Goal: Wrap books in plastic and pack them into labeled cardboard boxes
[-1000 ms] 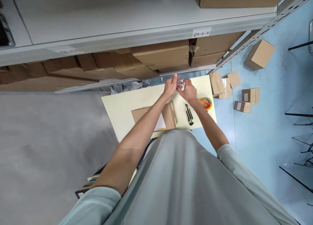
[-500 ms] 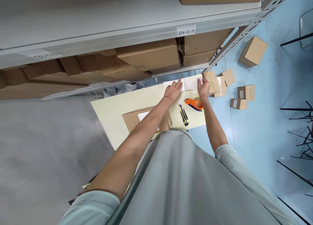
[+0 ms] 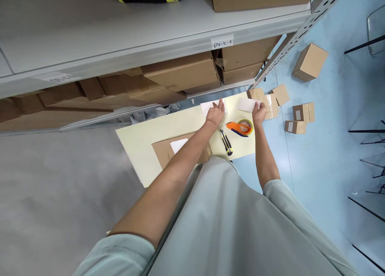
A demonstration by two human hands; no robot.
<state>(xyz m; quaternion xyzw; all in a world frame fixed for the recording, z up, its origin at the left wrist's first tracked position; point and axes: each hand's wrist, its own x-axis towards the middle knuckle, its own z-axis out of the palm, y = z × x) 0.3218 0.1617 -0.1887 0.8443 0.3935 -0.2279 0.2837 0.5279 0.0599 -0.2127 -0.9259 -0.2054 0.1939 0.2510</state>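
My left hand (image 3: pixel 215 114) rests on a white paper sheet (image 3: pixel 205 107) at the table's far side, fingers stretched out and holding nothing. My right hand (image 3: pixel 259 113) pinches one end of a separate white paper slip (image 3: pixel 247 104), raised over the right end of the table. Between my forearms lie an orange tape dispenser (image 3: pixel 233 126) with a tape roll and a black-and-yellow utility knife (image 3: pixel 226 143). A cardboard box (image 3: pixel 162 150) bearing a white label (image 3: pixel 178 145) sits partly hidden under my left forearm.
The pale yellow table (image 3: pixel 135 144) stands against a grey metal shelf (image 3: pixel 120 53) loaded with cardboard boxes (image 3: pixel 183 69). Several small boxes (image 3: pixel 273 104) and a larger box (image 3: pixel 310 62) rest on the blue floor to the right. Black thin legs of furniture (image 3: pixel 365 131) show at the far right.
My right hand has moved right and slightly nearer, taking the white slip away from the sheet under my left hand. The left hand's fingers have shifted slightly on the sheet.
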